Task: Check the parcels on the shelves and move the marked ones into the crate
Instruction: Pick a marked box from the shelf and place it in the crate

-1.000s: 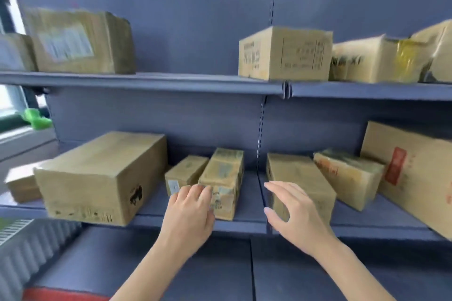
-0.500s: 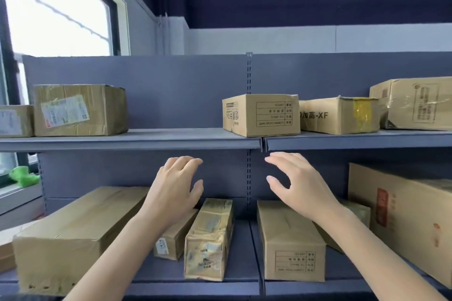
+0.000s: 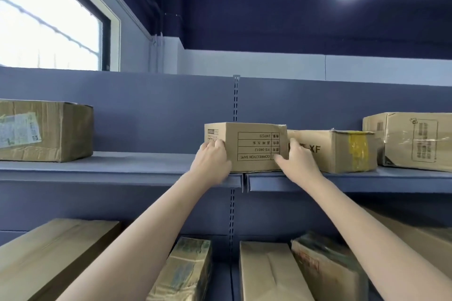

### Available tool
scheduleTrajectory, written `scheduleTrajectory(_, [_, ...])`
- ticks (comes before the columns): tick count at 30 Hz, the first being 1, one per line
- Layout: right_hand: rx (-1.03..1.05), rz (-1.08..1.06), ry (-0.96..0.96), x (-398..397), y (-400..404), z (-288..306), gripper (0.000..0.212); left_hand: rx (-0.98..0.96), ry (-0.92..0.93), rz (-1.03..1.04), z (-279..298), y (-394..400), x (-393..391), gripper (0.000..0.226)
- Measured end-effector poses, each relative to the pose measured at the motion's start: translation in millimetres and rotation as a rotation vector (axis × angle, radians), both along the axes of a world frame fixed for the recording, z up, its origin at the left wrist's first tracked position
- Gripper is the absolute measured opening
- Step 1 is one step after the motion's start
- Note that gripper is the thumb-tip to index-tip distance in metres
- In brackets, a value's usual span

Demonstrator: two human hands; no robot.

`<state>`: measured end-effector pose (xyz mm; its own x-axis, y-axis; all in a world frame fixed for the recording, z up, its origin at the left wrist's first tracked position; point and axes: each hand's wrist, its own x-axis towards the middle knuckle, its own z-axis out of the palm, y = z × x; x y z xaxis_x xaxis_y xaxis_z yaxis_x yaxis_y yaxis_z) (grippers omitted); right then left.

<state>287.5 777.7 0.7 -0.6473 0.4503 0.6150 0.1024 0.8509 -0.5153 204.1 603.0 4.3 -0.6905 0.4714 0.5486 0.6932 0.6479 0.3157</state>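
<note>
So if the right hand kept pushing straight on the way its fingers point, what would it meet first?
The right hand already grips the correction tape box at its right end. Going on toward the back, it would probably slide between that box and the XF box, then reach the shelf's back panel.

The parcel with the printed table (image 3: pixel 254 146) at the middle of the upper shelf (image 3: pixel 110 166) is plain brown corrugated cardboard, matt, with black ink print on its front. The box marked XF (image 3: pixel 342 151) just beside it is the same matt card, sealed with a strip of glossy yellow tape. The parcel at the shelf's right end (image 3: pixel 415 140) is wrapped with clear shiny tape that wrinkles over its print. The large box at the left end (image 3: pixel 46 131) carries a paper label under glossy film. The shelf itself looks like painted metal, blue-grey, smooth and matt. On the lower shelf, a narrow parcel (image 3: pixel 186 269) is bound in crinkled, shiny clear tape.
</note>
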Motion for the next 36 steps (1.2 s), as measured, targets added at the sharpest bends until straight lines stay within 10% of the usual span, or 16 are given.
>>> scheduleTrajectory(5, [-0.185,0.038,0.031,-14,-4,0,0.042,0.173,-0.311,-0.070,2,6,-1,0.018])
scheduleTrajectory(13, [-0.292,0.554,0.510,27,-48,26,0.070,0.853,-0.144,-0.547,38,-63,24,0.025])
scheduleTrajectory(17, [-0.153,0.553,0.566,49,-80,58,0.106,0.796,-0.002,-0.709,60,-91,41,0.050])
scheduleTrajectory(30, [0.172,0.326,0.579,84,-146,89,0.073,0.752,0.430,-0.411,92,-153,76,0.050])
scheduleTrajectory(36, [-0.043,0.394,0.346,71,-139,70,0.090,0.544,0.474,-0.401,89,-162,87,0.048])
